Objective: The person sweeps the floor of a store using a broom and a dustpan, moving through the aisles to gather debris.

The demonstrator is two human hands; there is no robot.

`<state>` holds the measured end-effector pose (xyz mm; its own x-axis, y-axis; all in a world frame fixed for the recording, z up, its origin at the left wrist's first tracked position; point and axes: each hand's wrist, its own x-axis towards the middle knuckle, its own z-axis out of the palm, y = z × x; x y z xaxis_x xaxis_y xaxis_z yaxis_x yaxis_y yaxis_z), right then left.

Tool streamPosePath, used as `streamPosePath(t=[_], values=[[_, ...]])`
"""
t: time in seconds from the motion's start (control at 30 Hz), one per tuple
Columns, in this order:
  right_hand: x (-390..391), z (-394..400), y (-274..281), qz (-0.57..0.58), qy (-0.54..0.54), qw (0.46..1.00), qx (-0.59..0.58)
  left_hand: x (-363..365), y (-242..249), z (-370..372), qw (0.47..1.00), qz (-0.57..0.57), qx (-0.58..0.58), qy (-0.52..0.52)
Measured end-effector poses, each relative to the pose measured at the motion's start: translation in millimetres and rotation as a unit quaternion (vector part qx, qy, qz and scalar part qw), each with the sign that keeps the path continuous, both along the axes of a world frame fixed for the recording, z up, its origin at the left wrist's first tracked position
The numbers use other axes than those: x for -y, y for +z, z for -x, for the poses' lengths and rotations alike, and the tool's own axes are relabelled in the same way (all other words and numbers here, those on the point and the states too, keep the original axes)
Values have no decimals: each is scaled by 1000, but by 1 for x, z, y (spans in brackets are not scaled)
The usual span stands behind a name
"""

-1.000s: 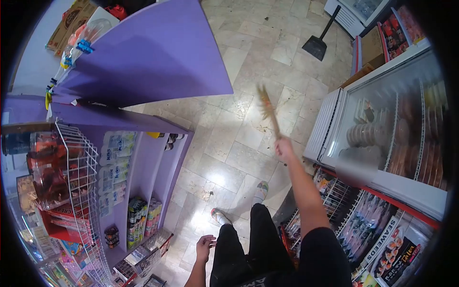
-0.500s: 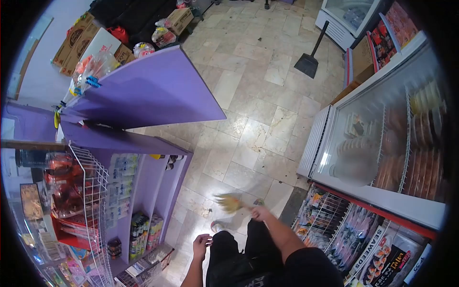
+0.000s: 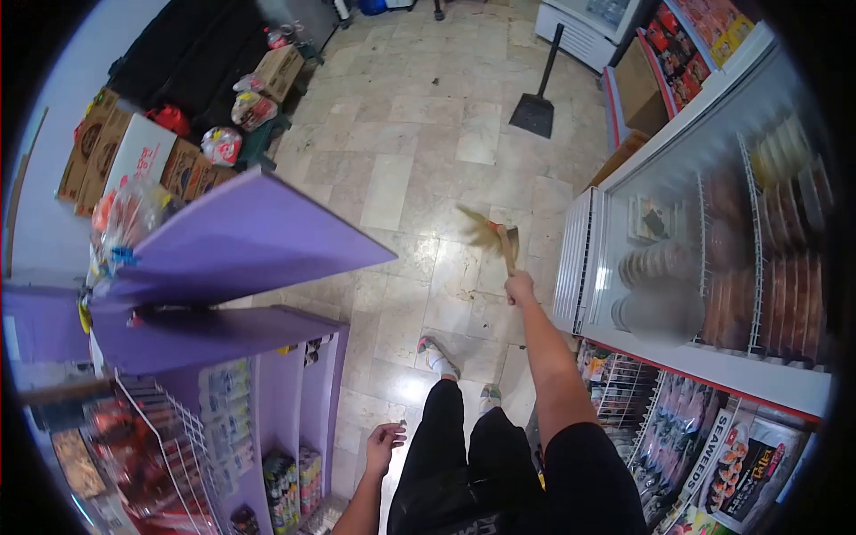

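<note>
My right hand (image 3: 520,289) is stretched out ahead of me and grips the handle of a straw hand broom (image 3: 489,234). The broom's bristles point away over the pale tiled floor (image 3: 419,134), blurred by motion. My left hand (image 3: 383,444) hangs low beside my black trousers, fingers loosely apart, holding nothing. My feet in sandals and socks (image 3: 439,358) stand on the tiles below the broom.
A purple shelf unit (image 3: 232,245) with packaged goods and a wire rack (image 3: 169,437) stands on the left. A glass-lidded freezer (image 3: 704,259) and snack racks (image 3: 713,455) line the right. A black dustpan (image 3: 535,111) stands far ahead. Boxes and bags (image 3: 178,152) sit at the far left.
My right hand swung the broom from far ahead down close to my feet, then back out ahead. I have stepped forward, and my left hand stayed low.
</note>
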<state>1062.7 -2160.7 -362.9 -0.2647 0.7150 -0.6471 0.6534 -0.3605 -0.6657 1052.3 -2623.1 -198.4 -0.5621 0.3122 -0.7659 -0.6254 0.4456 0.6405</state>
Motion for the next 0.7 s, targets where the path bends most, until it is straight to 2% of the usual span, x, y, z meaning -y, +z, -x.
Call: streamPosePath(t=[0.07,0.17,0.2,0.23,0.27,0.3,0.33,0.4,0.47,0.57,0.6,0.63,0.7], values=[[20,4,17,-22,30,999,-2,-10,4,28,1000,1,-13,-19],[86,-3,43,32,67,997,-13,-49,32,77,995,-32,-35,-84],[116,-3,86,114,46,991,-58,-64,37,93,992,-49,-47,-105],[147,-7,95,147,78,982,-91,-79,47,106,989,-62,-65,-117],[172,-5,139,269,19,954,-129,-92,53,116,988,-76,-71,-118],[190,-3,164,370,9,914,-167,-104,57,125,986,-89,-75,-120],[208,-3,155,471,-12,865,-171,-115,60,132,984,-103,-80,-122],[229,12,135,560,-49,808,-177,-135,62,141,980,-111,-88,-142],[246,41,86,541,-125,825,-107,-150,60,146,974,-113,-103,-168],[240,76,-5,502,-8,861,-83,-170,66,146,968,-113,-97,-202],[224,78,-25,473,6,867,-154,-174,65,148,967,-107,-93,-214],[211,74,-97,602,-47,754,-258,-178,65,149,966,-98,-92,-222],[151,68,-122,550,-152,796,-203,-185,66,150,970,-76,-83,-217]])
